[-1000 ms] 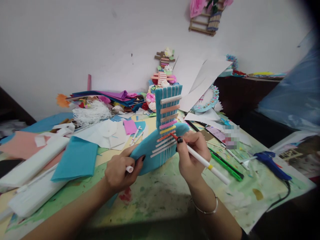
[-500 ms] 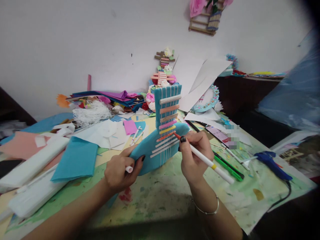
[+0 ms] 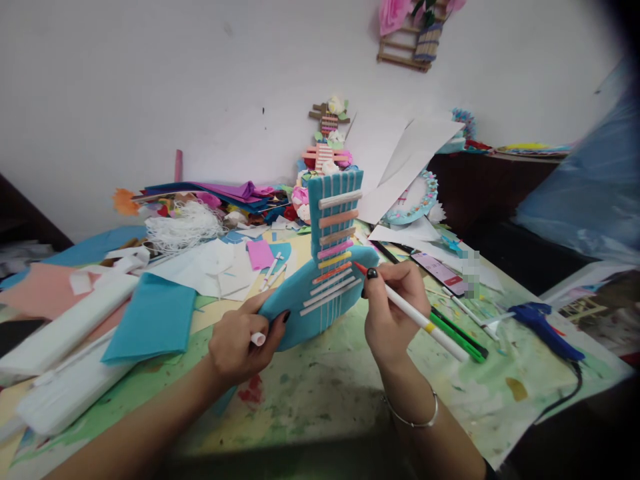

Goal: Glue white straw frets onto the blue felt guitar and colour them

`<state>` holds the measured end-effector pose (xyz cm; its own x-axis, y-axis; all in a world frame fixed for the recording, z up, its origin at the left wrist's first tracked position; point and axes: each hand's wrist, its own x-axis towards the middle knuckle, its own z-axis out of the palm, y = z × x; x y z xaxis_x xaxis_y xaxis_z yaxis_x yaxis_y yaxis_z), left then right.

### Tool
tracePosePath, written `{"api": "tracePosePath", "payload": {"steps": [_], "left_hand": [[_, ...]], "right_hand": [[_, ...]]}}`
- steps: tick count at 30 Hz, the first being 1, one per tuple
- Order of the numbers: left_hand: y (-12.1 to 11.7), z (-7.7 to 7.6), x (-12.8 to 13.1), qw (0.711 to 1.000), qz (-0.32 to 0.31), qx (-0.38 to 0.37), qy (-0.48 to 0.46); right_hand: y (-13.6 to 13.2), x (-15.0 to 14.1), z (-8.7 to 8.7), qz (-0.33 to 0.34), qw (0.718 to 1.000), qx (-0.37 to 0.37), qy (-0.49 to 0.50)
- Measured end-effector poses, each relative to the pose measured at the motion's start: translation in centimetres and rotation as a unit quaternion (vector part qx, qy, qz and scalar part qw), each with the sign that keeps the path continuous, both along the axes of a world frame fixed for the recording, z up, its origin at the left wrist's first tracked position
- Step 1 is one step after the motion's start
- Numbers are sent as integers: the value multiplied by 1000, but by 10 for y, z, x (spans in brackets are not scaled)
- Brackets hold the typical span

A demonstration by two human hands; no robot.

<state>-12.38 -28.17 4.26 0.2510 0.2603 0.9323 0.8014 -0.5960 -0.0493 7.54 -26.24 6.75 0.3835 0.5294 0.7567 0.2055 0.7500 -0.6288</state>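
My left hand (image 3: 245, 343) is closed on the lower left edge of a blue lute-shaped craft (image 3: 290, 313), holding it upright. A white pen cap (image 3: 259, 339) also sticks out between its fingers. White strings run down the craft, crossed by several small sticks, some white, others orange, brown, pink and yellow. An orange-red stick (image 3: 335, 274) lies below the yellow one. My right hand (image 3: 395, 310) pinches a white felt-tip pen (image 3: 425, 325) with a red tip and a yellow band. The tip is just right of the orange-red stick, seemingly apart from it.
At right lie a blue glue gun (image 3: 547, 333), a green utility knife (image 3: 457, 339) and a phone (image 3: 437, 272). Folded teal paper (image 3: 153, 320), white rolls (image 3: 70, 327) and tangled white string (image 3: 183, 227) are at left. Paper flowers and small crafts stand along the wall.
My right hand has shifted slightly right, drawing the pen tip off the orange-red stick, which now shows more red along its right part. My left hand and the craft stay nearly still.
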Motion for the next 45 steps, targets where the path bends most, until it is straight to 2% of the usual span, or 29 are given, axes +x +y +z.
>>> {"api": "tracePosePath", "payload": {"steps": [3,8,12,17,21,25,34,38,45], "left_hand": [[0,-1,1,1000,14,6,-22],[3,-1,3,998,26,12,-54],[4,-2,3,998,29,11,-54],[7,-3,1,998,11,31,-48],[8,-5,1,998,20,23,-48],[7,-5,1,998,26,18,-48],[6,-2,1,998,20,26,-45],[5,-3,1,998,23,1,-50],[6,-6,-1,999,18,6,-46]], "right_hand": [[-1,0,1,31,999,36,13],[-4,-2,2,90,988,87,-89],[-6,-3,0,137,977,120,-115],[-6,-4,-4,86,976,138,-141],[-6,-6,-3,88,968,151,-179],[-7,-6,-2,70,974,138,-167],[-9,-4,-3,82,974,116,-177],[-8,-5,-4,104,966,133,-194],[-10,-7,-1,108,956,150,-226]]}}
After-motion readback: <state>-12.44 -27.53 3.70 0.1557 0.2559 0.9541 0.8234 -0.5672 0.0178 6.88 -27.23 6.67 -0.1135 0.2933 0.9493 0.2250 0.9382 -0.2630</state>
